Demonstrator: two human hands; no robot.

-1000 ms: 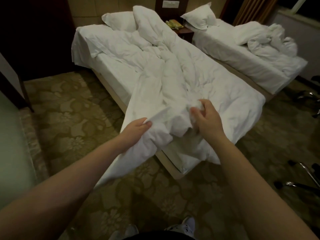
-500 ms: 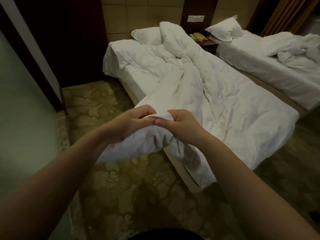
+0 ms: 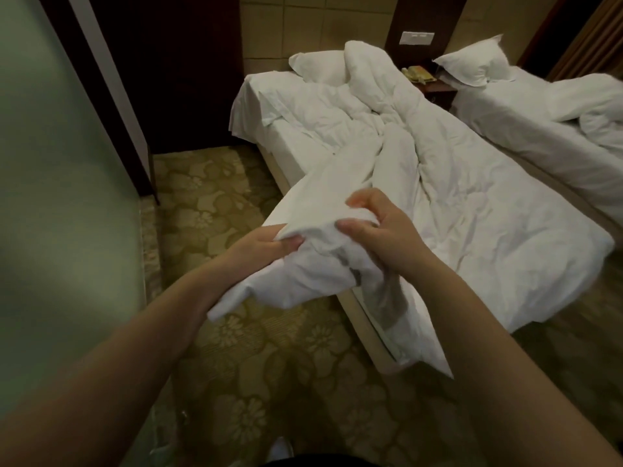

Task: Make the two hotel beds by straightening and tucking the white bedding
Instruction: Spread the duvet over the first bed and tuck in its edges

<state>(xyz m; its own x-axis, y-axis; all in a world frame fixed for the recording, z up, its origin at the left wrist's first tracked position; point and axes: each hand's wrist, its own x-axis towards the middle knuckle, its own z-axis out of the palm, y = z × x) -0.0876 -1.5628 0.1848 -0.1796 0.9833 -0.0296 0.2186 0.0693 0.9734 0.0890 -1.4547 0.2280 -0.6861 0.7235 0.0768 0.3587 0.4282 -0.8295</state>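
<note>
Head view: left grip (image 3: 266, 245) and right grip (image 3: 382, 227) both pinch a bunched corner of the white duvet (image 3: 488, 230), sprawled toward 1 o'clock over the near bed (image 3: 365, 318); likely soft, light, floppy, best held at corners.

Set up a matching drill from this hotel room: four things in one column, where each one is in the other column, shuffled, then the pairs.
Things
1. near bed's duvet
2. telephone
3. near bed's pillow
4. wall switch panel

Places
A. on the wall above the nightstand
B. bunched corner gripped by the left hand and the right hand
C. at the head end of the mattress, beside a heaped fold
D. on top of the nightstand

Pairs: 1-B, 2-D, 3-C, 4-A
</note>
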